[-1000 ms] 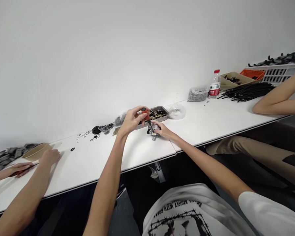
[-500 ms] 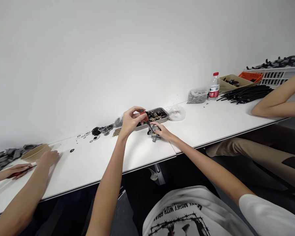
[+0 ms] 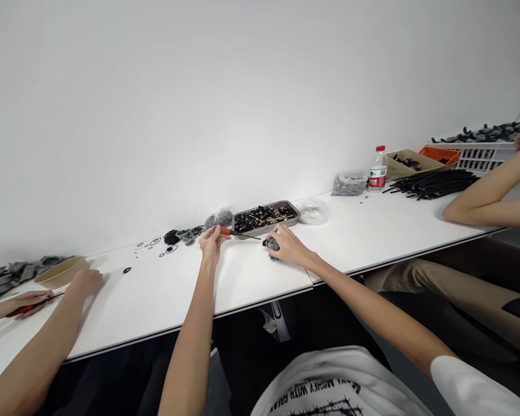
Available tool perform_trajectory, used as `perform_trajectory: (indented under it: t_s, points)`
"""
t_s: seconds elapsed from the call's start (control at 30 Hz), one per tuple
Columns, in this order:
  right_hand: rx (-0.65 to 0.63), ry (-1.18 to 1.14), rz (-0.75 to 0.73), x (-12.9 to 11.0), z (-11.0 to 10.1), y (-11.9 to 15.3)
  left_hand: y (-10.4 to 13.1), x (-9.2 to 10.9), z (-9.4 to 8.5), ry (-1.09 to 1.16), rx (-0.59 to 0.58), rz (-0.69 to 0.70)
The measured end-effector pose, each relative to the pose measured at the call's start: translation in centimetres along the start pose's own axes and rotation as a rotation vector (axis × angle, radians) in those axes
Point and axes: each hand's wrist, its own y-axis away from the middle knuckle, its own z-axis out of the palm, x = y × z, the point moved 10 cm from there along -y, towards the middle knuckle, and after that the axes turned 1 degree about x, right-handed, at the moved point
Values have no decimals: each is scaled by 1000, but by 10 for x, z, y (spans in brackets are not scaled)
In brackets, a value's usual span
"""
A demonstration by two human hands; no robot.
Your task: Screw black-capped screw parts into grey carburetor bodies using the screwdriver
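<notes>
Your left hand: the left hand (image 3: 211,242) is above the white table (image 3: 247,280), and its fingers pinch the orange handle of a screwdriver (image 3: 226,231).
Screwdriver: it lies almost level, with the thin shaft to the right; the tip ends just left of the grey part, and I cannot tell if they touch.
Your right hand: the right hand (image 3: 289,247) is bent over the small grey part (image 3: 273,244), with the fingers curled and closed on it.
Grey part: it is on the near side of the metal tray, partly hidden under your fingers.
Metal tray: the metal tray (image 3: 288,223) is on the far side of your hands, full of small black and gold-coloured pieces.
Beside the tray: a clear bag (image 3: 313,212) is at its right, and a bag of dark pieces (image 3: 220,218) is at its left.
Far right: a bottle with red cap (image 3: 377,173) is near a bundle of black tubes (image 3: 433,185).
Left neighbour: a co-worker's hand (image 3: 26,303) holds a red-handled tool, near a beige bowl (image 3: 63,274).
Right neighbour: another person's elbow (image 3: 459,212) rests on the table.
</notes>
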Motion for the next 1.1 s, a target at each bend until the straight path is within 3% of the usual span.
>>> perform_trajectory:
  t_s: [0.1,0.27,0.37,0.47,0.57,0.77,0.97,1.1]
  points:
    - [-60,124,-40,-14,4,-2,3,-22,-12,1,-3,-44]
    - [-190,128,27,-9,5,-10,6,-39,-23,-30,-13,-93]
    - [-230,88,74,6,-11,-13,8,-45,-27,-57,-13,-107]
    - [-239,95,87,32,-40,-10,9,-52,-29,-92,-29,-122]
    - [-221,214,87,72,-78,-1,7,-61,-31,-143,-32,-131]
    - [-167,386,253,183,-153,27,1,-74,-37,-312,3,-112]
    - [-49,384,312,269,-207,53,0,-79,-34,-450,-31,-87]
    - [62,377,341,311,-230,62,2,-71,-32,-540,-18,-20]
